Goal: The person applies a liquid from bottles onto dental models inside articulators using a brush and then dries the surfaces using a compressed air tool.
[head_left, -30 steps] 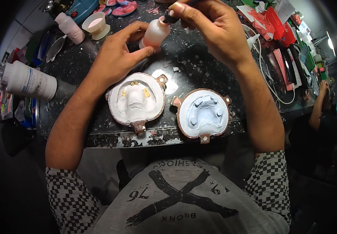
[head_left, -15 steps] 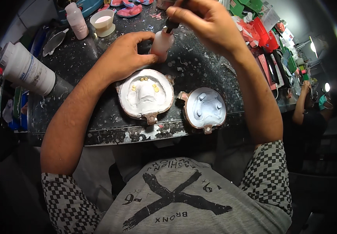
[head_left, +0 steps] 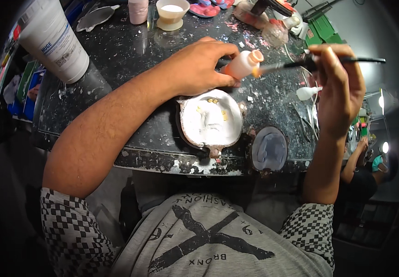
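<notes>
My left hand (head_left: 199,64) is closed around a small translucent bottle (head_left: 243,66) with orange-pink liquid, its neck tilted to the right. In my right hand (head_left: 340,90) is a brush (head_left: 280,67) with a black handle. Its wet orange tip is just beside the bottle's open mouth. Below my left hand lies a round dental flask half (head_left: 211,127) filled with white plaster, with several yellowish teeth set in its arch-shaped hollow. A second flask half (head_left: 269,150), its plaster looking bluish grey, lies to the right near the table edge.
A large white tub (head_left: 58,44) stands at the left. At the back are a pink bottle (head_left: 138,11), a translucent cup (head_left: 172,18) of pale material and pink-and-blue pieces (head_left: 204,10). A small white bottle (head_left: 308,93) and cables lie right. Another person (head_left: 365,168) sits far right.
The brush has come out of the bottle, and my right hand has moved right and lower with it. The bottle now leans right in my left hand. The whole view has shifted.
</notes>
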Available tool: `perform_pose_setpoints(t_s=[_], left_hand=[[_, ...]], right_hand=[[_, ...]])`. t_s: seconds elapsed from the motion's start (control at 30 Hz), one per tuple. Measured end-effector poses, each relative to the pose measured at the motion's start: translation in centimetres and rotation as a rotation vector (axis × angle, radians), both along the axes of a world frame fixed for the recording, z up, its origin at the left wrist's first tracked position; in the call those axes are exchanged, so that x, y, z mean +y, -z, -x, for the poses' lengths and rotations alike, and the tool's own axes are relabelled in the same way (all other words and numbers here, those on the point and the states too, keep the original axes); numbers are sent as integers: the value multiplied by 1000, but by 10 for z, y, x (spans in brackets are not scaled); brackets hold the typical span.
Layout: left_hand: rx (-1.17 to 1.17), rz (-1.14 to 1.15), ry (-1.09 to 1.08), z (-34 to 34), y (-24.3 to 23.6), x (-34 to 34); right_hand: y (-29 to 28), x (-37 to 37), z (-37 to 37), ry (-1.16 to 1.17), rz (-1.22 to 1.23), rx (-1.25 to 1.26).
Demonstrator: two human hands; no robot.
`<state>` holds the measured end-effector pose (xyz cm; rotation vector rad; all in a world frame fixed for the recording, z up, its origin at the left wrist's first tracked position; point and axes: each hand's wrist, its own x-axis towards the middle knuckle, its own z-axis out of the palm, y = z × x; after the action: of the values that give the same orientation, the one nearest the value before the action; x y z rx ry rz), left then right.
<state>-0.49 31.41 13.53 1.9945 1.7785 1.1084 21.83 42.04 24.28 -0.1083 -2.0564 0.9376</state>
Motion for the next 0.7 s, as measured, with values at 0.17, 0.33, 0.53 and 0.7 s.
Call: perform_pose_setpoints(t_s=[0.17,0.33,0.53,0.7], left_hand=[[-16,-6,27,-3,0,3],[-30,64,-3,-3,-8,-3],[9,22,16,-2,-7,-4],[-17,27,12,0,-6,-7]], right_hand=[[13,-51,1,-149,62,-320],[21,-58,15,-203,177,-424],[18,-57,15,-201,145,-449],[18,-58,27,-222,50,-471]])
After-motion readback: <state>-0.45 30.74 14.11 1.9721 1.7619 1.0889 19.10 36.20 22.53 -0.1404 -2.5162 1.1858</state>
